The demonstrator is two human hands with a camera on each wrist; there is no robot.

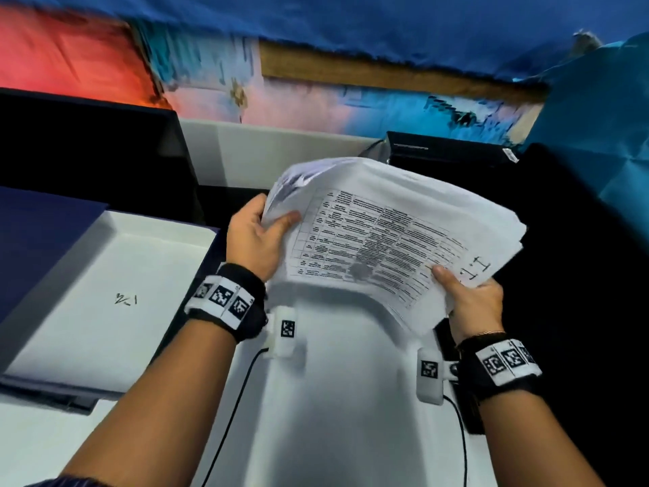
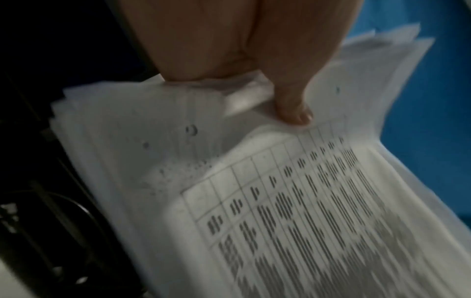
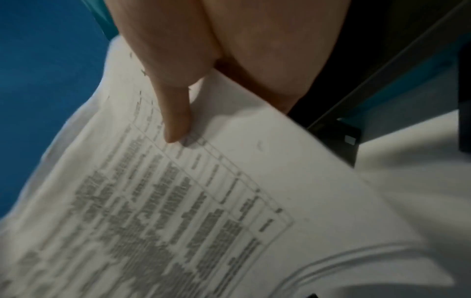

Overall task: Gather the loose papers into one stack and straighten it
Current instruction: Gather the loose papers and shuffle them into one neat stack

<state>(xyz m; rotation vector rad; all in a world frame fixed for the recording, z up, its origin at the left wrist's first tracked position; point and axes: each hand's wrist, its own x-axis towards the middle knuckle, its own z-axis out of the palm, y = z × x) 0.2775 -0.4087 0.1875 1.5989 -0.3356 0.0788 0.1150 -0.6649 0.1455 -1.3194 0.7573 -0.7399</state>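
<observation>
Papers [image 1: 393,233] form one thick, uneven stack held in the air above the white bench [image 1: 337,398], gripped at both short ends. The left hand [image 1: 254,237] clasps the far-left edge with the thumb on top and the fingers hidden beneath the sheets. The right hand [image 1: 472,304] clasps the near-right corner the same way, its thumb pressed on the top sheet and its fingers out of sight below. The top sheet carries a printed table whose text is too blurred to read, and a few handwritten marks near the right thumb are not legible either. In the left wrist view the sheet edges [image 2: 107,125] fan out unevenly and only the thumb [image 2: 293,104] and part of the palm show. The right wrist view is likewise soft, showing the thumb [image 3: 175,121] on the grid and a dark frame [image 3: 339,133] past the paper's edge.

To the left on the bench lies a shallow white tray [image 1: 105,293] with a small scribble inside, next to a dark blue cover [image 1: 38,240] that runs off the picture's edge. A black monitor [image 1: 87,152] stands behind them. A black device [image 1: 449,149] sits behind the stack, partly hidden by it. Blue cloth [image 1: 597,152] hangs on the right, and the wall above is smeared in red, pink and blue.
</observation>
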